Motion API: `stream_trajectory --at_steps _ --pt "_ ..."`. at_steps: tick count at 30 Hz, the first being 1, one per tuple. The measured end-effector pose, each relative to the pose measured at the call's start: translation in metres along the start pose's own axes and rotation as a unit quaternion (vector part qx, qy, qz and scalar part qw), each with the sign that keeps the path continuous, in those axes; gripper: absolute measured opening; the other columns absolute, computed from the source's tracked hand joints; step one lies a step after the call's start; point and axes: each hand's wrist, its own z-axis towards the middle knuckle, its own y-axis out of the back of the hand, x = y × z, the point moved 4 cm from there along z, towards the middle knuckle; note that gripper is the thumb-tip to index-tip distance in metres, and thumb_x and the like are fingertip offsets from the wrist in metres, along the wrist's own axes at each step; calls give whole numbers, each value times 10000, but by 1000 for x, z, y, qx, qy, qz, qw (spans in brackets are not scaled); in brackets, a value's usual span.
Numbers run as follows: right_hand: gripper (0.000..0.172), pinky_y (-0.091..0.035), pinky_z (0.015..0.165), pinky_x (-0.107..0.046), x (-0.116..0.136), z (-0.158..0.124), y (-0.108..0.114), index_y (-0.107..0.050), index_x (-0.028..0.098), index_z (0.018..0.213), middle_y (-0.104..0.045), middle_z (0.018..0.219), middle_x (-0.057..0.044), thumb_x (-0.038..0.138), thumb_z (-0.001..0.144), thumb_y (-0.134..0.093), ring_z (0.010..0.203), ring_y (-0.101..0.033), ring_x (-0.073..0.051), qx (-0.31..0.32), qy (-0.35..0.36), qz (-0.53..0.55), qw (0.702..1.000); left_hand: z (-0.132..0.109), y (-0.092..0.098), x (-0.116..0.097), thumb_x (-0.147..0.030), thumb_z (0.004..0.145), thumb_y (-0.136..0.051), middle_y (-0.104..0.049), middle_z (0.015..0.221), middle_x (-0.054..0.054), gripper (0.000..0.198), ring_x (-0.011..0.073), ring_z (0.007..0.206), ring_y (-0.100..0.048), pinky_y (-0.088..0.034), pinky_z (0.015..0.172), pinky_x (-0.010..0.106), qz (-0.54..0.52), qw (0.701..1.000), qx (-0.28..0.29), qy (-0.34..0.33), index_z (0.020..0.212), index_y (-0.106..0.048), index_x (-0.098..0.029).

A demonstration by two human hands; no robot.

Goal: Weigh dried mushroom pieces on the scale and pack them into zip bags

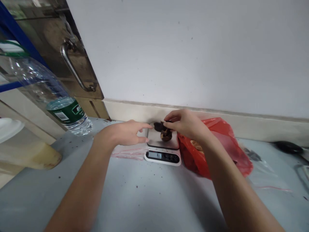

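Note:
A small kitchen scale [162, 163] lies on the grey table, its display [154, 155] lit with what looks like 96 or 9.6. Several dark brown, wrinkled pieces, perhaps dried mushrooms, are heaped on its plate; one brown piece [166, 134] shows at the front. My right hand [184, 124] is over the plate's right side, thumb and fingers pinched on a dark brown piece. At the plate's left edge, my left hand [126, 132] has thumb and forefinger stretched apart with nothing between them. Beside the scale, a red plastic bag [220, 132] with light brown contents sits under my right forearm.
Clear zip bags lie left [129, 154] and right [267, 175] of the scale. A large water bottle [62, 109] and a translucent container [31, 148] stand at left. A white wall [193, 58] rises behind; a black object [288, 147] lies far right.

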Motion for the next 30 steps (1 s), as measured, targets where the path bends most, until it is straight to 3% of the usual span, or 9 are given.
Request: stream_trajectory --at_steps 6,10,14,19,25,30 --pt "149 -467 592 -223 -2 0 -4 -772 163 742 -790 735 -23 59 799 -681 643 -656 -127 54 -21 23 998 1 2 -4 -431 961 -568 -579 1545 48 619 278 1320 -606 -481 1067 379 -10 1000 -22 -7 1568 -453 -393" --pt "138 -534 655 -234 -3 -2 -4 -762 176 711 -772 718 -20 110 808 -691 670 -691 -138 92 -6 118 989 4 5 -9 -393 976 -538 -635 1465 60 559 257 1257 -634 -491 1029 348 -27 998 -56 -31 1531 -515 -334" --pt "42 -573 711 -258 -10 -3 -5 -743 181 752 -756 773 -23 139 755 -740 729 -706 -145 93 -39 259 961 5 4 -9 -430 979 -549 -652 1435 62 559 252 1217 -649 -495 1007 337 -38 997 -47 -47 1526 -522 -315" --pt "197 -587 755 -297 -19 -5 0 -731 206 776 -748 854 -19 153 603 -810 845 -720 -186 99 -60 387 915 4 4 -5 -441 983 -533 -650 1436 68 556 255 1230 -644 -500 1001 338 -27 998 -41 -35 1526 -515 -323" --pt "274 -564 673 -291 -25 -8 10 -722 225 783 -768 846 -12 272 566 -883 762 -719 -180 122 -55 378 916 0 6 -7 -459 988 -512 -608 1501 53 561 273 1287 -621 -500 1026 346 -24 998 -45 -36 1536 -503 -342" --pt "320 -594 786 -330 -35 -2 9 -739 215 777 -768 905 -26 312 532 -921 871 -730 -201 97 -34 344 933 0 4 -10 -449 987 -525 -608 1508 50 566 271 1289 -623 -505 1012 330 -26 998 -48 -39 1540 -508 -333"
